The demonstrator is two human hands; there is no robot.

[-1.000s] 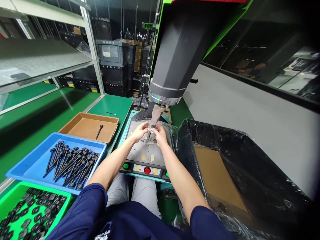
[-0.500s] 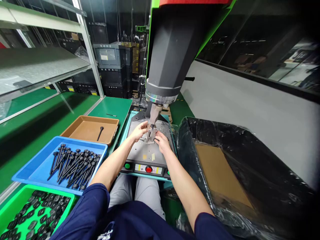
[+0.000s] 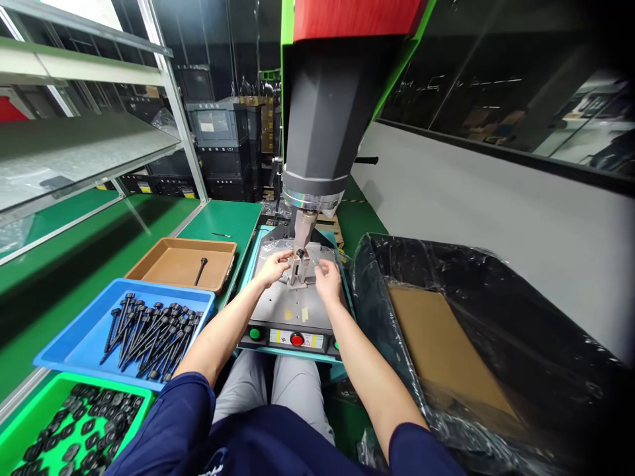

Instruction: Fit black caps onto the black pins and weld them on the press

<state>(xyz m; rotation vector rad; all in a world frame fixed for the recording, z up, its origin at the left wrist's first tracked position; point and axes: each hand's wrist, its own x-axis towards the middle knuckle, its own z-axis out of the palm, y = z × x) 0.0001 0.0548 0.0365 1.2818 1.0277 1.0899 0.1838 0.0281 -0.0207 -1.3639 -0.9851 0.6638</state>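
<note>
A grey press head (image 3: 317, 125) hangs over a metal base plate (image 3: 297, 307), its horn tip (image 3: 302, 228) just above a small fixture (image 3: 297, 268). A small dark part (image 3: 299, 253) sits on top of that fixture. My left hand (image 3: 274, 266) pinches at the fixture's left side, fingertips close to the dark part. To the right of the fixture my right hand (image 3: 327, 276) hovers with its fingers loosely apart, holding nothing I can see.
Green and red buttons (image 3: 296, 339) line the machine's front panel. On the left lie a blue tray (image 3: 74, 330) of black pins, a brown tray (image 3: 163, 264) with one pin and a green bin (image 3: 30, 410) of black caps. A plastic-lined carton (image 3: 446, 357) stands at right.
My right hand has drawn back from the fixture to the right and opened. The left hand stays at the fixture. The camera has tilted up a little.
</note>
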